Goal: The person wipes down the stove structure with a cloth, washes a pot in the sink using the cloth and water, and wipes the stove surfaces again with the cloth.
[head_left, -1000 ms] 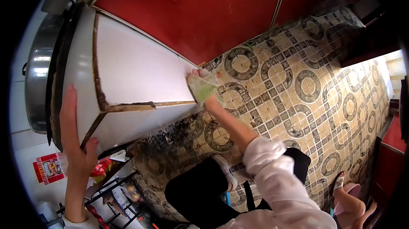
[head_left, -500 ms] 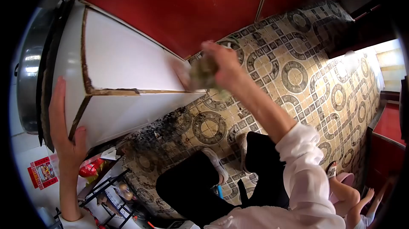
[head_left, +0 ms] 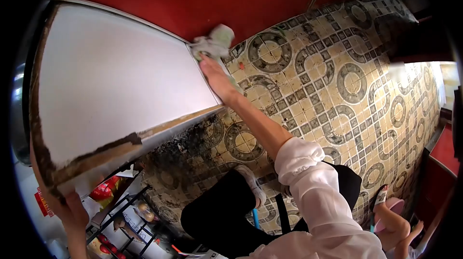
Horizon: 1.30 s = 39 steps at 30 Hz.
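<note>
A person's right hand (head_left: 217, 79) grips a pale green cloth (head_left: 215, 42) at the white block's (head_left: 115, 80) far right end, the left hand (head_left: 72, 213) spread open around its near left corner, above a black rack (head_left: 129, 203) holding bagged goods (head_left: 144, 212).

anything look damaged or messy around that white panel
Yes: the brown edging around the white panel looks ragged, with dark, uneven stretches near the front corner. Below, a black, sooty-looking patch blotches the patterned floor, unlike the paler tiles beyond. What caused either can't be told.
</note>
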Each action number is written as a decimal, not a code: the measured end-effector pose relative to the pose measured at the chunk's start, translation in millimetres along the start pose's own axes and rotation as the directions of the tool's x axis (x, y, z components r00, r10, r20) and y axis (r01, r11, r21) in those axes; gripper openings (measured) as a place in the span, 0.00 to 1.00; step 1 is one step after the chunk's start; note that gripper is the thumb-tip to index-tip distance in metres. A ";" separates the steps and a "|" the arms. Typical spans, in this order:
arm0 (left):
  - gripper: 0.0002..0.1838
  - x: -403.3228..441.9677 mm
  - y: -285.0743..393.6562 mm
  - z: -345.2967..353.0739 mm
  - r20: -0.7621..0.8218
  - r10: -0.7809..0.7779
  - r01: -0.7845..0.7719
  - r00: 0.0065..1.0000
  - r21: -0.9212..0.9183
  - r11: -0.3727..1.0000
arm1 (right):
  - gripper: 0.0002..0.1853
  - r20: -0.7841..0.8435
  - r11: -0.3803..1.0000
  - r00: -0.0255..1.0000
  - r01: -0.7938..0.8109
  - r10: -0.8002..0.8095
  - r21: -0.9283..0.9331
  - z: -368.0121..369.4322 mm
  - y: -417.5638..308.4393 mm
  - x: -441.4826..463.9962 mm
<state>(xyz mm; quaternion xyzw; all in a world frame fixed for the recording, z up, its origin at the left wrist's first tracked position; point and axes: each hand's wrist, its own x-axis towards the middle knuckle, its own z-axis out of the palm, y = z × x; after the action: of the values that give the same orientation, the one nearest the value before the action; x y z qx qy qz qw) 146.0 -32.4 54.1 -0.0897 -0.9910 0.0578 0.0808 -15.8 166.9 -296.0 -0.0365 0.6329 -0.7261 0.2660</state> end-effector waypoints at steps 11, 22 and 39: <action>0.34 45.8 20.4 6.2 0.075 0.242 -0.237 0.967 -0.068 0.969 | 0.22 -0.004 0.594 0.994 -0.071 0.113 -0.802 -37.0 184.9 59.9; 0.36 21.6 21.1 -1.4 -0.344 0.201 -0.219 0.917 -0.012 0.976 | 0.13 0.034 0.844 0.845 -0.532 0.534 -0.064 -18.1 85.2 -92.5; 0.24 -122.4 139.1 117.7 0.503 -0.541 0.007 0.674 -0.736 -0.677 | 0.33 0.424 0.881 0.895 0.087 0.136 -0.466 101.0 -165.4 -236.4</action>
<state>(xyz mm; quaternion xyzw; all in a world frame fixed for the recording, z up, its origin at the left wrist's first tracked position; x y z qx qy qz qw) 268.2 68.8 -97.6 0.2575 -0.4344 -0.8526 0.1342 169.6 187.8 -53.8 -0.2568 0.7134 -0.5182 0.3958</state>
